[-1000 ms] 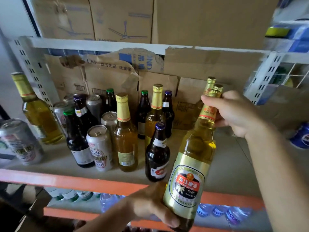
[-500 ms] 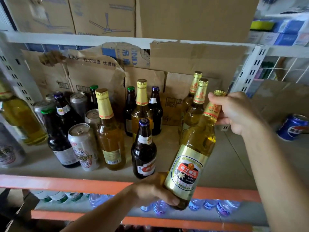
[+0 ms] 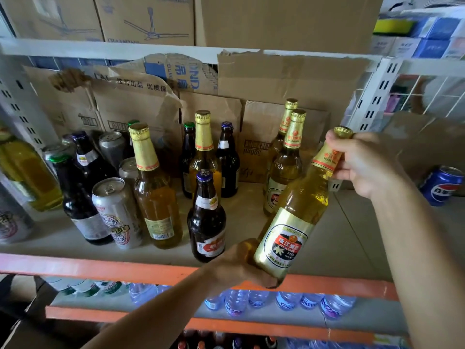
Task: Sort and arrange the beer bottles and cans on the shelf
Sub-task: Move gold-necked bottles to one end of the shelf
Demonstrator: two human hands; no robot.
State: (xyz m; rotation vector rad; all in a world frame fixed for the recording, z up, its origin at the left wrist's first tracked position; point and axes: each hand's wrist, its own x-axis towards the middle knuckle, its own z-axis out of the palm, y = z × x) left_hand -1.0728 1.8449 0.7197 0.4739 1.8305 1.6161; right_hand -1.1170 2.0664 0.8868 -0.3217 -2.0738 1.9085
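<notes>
I hold a tall pale-gold beer bottle with a gold label (image 3: 295,217) tilted over the shelf's front edge. My right hand (image 3: 362,165) grips its foil neck and my left hand (image 3: 241,265) cups its base. Just behind it stand two matching gold bottles (image 3: 284,170), one behind the other. A small brown bottle with a red label (image 3: 207,220) stands left of the held bottle. Further left are an amber gold-foil bottle (image 3: 154,195), a silver can (image 3: 117,212), dark bottles (image 3: 80,197) and more cans (image 3: 112,147). Three bottles (image 3: 205,157) stand at the back centre.
The grey shelf (image 3: 327,235) has an orange front rail (image 3: 100,268). Torn cardboard (image 3: 276,79) lines the back. A blue Pepsi can (image 3: 440,185) lies at the right, a yellow bottle (image 3: 27,170) and a can (image 3: 11,222) at the left. Water bottles (image 3: 251,301) fill the shelf below.
The held bottle has moved right and further in over the shelf, towards the two matching gold bottles. Both hands keep their grip. My view has shifted right.
</notes>
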